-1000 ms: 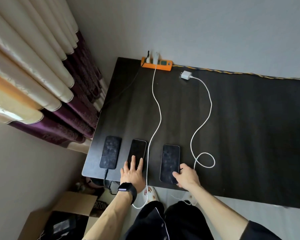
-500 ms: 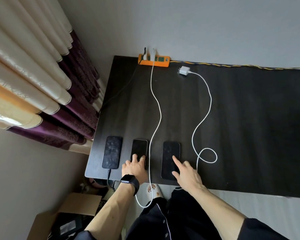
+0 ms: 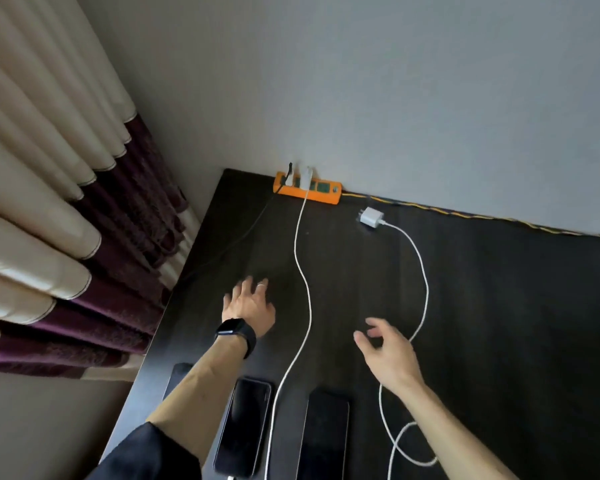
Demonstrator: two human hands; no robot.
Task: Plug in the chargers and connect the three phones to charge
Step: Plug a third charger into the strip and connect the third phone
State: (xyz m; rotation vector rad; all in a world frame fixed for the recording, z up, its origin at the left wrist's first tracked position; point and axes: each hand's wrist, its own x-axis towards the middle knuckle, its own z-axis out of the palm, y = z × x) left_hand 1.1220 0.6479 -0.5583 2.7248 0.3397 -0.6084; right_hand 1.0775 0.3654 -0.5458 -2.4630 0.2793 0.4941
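Three dark phones lie near the table's front edge: the left phone (image 3: pixel 178 375) mostly hidden by my forearm, the middle phone (image 3: pixel 245 424), the right phone (image 3: pixel 324 434). An orange power strip (image 3: pixel 321 192) sits at the wall with a black plug and a white charger (image 3: pixel 305 176) in it. A second white charger (image 3: pixel 372 216) lies unplugged on the table to the strip's right, its white cable (image 3: pixel 425 282) looping toward the front. My left hand (image 3: pixel 252 306), with a watch, and my right hand (image 3: pixel 387 351) hover mid-table, fingers apart, holding nothing.
The dark table (image 3: pixel 516 323) stands against a grey wall. Cream and purple curtains (image 3: pixel 84 237) hang at the left. A yellow-striped cord (image 3: pixel 465 216) runs along the wall from the strip to the right. A black cable (image 3: pixel 243 233) crosses the table's left side.
Both hands have left the phones and moved forward over the table toward the wall. The camera has tilted and moved closer, so the phones sit at the bottom of the view.
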